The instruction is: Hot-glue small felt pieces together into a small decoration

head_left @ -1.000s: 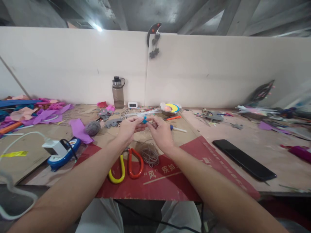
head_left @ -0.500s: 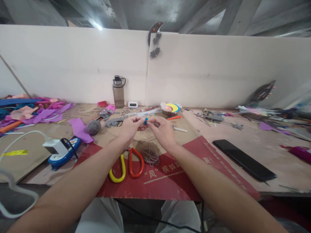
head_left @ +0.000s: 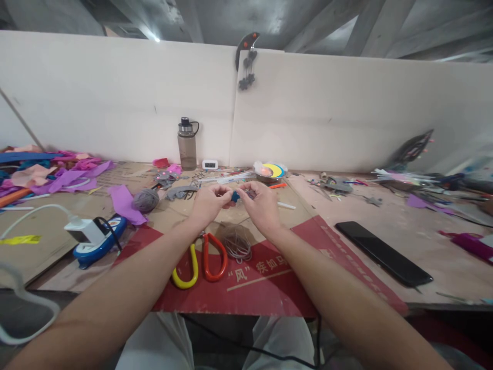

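My left hand (head_left: 210,204) and my right hand (head_left: 261,207) meet above the middle of the table, fingers pinched together on a small blue piece (head_left: 234,196) held between them. Just below the hands a loose coil of grey thread (head_left: 235,243) lies on the red sheet (head_left: 269,277). Scissors with one yellow and one red handle (head_left: 200,263) rest to the left of the coil, near my left forearm.
A grey yarn ball (head_left: 145,200), purple felt scraps (head_left: 122,201) and a blue-and-white power strip with charger (head_left: 94,237) lie left. A water bottle (head_left: 187,144) and small clock (head_left: 210,164) stand by the white wall. A black phone (head_left: 383,253) lies right, among craft scraps.
Both hands stay together on the small blue piece; the fingers have shifted slightly around it. The view has tilted a little.
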`<state>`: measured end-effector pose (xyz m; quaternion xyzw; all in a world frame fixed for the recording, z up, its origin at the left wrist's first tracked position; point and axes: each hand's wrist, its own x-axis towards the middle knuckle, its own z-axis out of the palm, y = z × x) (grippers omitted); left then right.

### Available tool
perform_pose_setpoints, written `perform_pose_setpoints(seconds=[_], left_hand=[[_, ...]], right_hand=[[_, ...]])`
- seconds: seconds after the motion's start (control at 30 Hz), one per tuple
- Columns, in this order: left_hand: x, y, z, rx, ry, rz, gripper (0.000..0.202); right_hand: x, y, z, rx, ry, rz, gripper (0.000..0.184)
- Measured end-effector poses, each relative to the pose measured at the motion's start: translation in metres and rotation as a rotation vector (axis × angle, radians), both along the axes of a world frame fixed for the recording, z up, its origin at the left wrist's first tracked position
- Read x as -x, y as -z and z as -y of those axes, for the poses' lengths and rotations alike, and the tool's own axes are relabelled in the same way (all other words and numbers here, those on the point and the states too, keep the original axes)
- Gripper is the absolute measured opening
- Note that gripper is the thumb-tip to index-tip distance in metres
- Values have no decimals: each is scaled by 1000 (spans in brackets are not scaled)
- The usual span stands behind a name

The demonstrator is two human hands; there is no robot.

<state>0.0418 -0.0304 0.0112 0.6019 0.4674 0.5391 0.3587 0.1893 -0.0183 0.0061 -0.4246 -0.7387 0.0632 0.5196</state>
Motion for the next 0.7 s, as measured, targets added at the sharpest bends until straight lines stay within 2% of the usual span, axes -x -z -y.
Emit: perform_pose_setpoints(seconds=[0.3, 0.47, 0.7], left_hand=[[4, -2, 3, -119, -35, -227, 19], [6, -1, 3, -234, -52, -338, 13], [8, 1, 0, -294, -8, -348, 10]], right_hand=[[-2, 0, -1, 24, -13, 18, 20], [-2, 0, -2, 88, -77, 0, 18], [1, 1, -7, 263, -219, -68, 14]])
